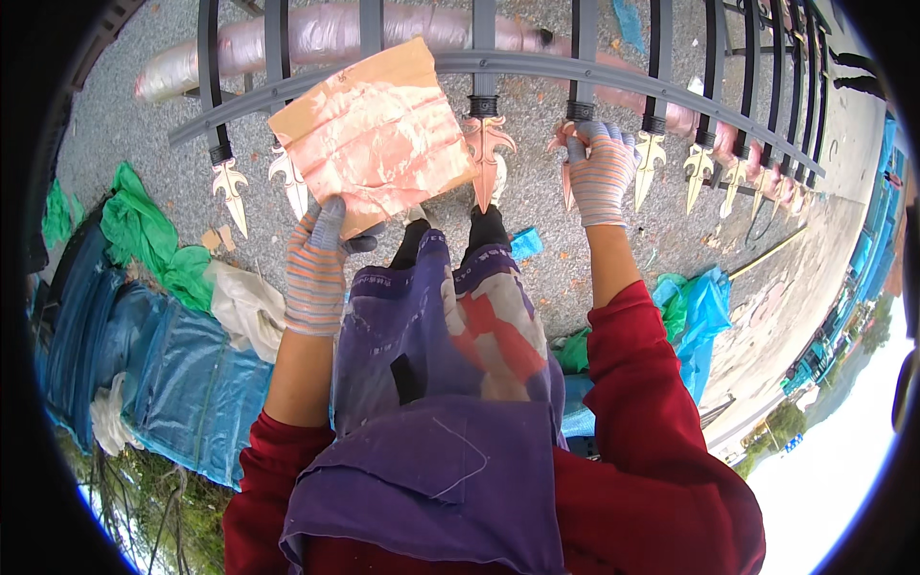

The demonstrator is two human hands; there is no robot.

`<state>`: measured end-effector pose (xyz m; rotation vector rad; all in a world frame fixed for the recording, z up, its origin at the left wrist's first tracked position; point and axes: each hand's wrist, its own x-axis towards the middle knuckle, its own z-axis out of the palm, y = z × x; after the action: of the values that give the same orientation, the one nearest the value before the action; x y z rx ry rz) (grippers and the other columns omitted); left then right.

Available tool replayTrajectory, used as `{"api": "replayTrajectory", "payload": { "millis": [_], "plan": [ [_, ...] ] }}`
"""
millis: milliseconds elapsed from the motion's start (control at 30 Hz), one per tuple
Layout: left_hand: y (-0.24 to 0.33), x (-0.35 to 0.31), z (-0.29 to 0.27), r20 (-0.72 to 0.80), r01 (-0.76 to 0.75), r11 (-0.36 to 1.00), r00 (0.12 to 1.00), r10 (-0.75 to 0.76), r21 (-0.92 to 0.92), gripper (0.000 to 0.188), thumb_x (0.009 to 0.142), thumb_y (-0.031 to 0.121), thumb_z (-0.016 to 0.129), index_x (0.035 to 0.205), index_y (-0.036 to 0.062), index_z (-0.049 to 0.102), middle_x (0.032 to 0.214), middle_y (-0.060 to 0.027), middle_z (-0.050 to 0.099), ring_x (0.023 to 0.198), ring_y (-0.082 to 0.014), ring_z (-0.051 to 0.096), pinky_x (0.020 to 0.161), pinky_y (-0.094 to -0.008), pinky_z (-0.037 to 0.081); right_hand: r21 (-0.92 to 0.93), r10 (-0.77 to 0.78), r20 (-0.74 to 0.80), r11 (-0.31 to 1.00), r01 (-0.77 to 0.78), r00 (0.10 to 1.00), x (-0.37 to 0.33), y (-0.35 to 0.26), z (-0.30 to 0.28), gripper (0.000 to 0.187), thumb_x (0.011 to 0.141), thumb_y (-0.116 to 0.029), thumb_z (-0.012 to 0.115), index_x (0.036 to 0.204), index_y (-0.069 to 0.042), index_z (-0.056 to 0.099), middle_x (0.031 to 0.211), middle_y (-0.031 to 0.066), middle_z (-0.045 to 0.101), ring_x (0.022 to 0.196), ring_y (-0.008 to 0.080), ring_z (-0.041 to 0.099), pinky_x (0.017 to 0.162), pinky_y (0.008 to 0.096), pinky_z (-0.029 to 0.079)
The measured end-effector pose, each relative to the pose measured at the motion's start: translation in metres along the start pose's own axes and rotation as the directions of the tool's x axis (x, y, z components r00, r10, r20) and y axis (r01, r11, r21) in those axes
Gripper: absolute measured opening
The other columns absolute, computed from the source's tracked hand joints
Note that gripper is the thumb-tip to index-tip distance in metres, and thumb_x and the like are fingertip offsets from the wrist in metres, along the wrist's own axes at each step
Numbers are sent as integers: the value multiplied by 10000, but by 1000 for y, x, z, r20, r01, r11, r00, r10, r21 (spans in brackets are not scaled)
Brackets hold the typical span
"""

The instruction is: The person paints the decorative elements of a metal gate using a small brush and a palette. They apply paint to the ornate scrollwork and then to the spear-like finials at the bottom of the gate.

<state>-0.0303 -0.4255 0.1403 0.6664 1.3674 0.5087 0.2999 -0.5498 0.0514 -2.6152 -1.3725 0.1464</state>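
Observation:
My left hand [321, 264], in a striped knit glove with grey fingertips, grips the lower edge of a cardboard piece [374, 139] smeared with pinkish copper paint. My right hand [602, 172], gloved alike, is closed against a spear-shaped finial [567, 182] on a dark metal fence panel. Its fingers cover most of that finial, and anything pinched in them is hidden. Between my hands, a copper-coloured finial [487, 158] shows, partly beside the cardboard. Paler gold finials [649, 158] continue to the right, and another pale finial [230, 192] is at the left.
A grey fence rail [517, 63] crosses in front of me, above a long plastic-wrapped roll [326, 34]. Blue wrapped bundles [192, 364] and green plastic sheeting [144, 230] lie at left. More blue sheeting [707, 311] is beside my right arm. Another person's legs [858, 75] show at far right.

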Motion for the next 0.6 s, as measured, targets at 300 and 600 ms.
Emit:
{"api": "replayTrajectory", "payload": {
  "millis": [300,600],
  "plan": [
    [5,0,-1,29,22,1000,999,-22,18,252,897,219,641,1046,18,615,914,-91,674,756,-189,685,634,-309,568,39,-132,-32,990,133,991,-6,10,-16,127,778,-216,737,868,-153,672,856,53,657,848,320,601,825,437,433],
    [4,-6,17,21,-9,999,1000,8,37,337,894,333,685,1042,33,642,905,-85,687,780,-203,686,613,-328,558,118,-59,-144,990,76,988,-7,31,-12,127,778,-208,754,862,-153,677,831,61,673,803,324,607,804,427,428]
  ]
}}
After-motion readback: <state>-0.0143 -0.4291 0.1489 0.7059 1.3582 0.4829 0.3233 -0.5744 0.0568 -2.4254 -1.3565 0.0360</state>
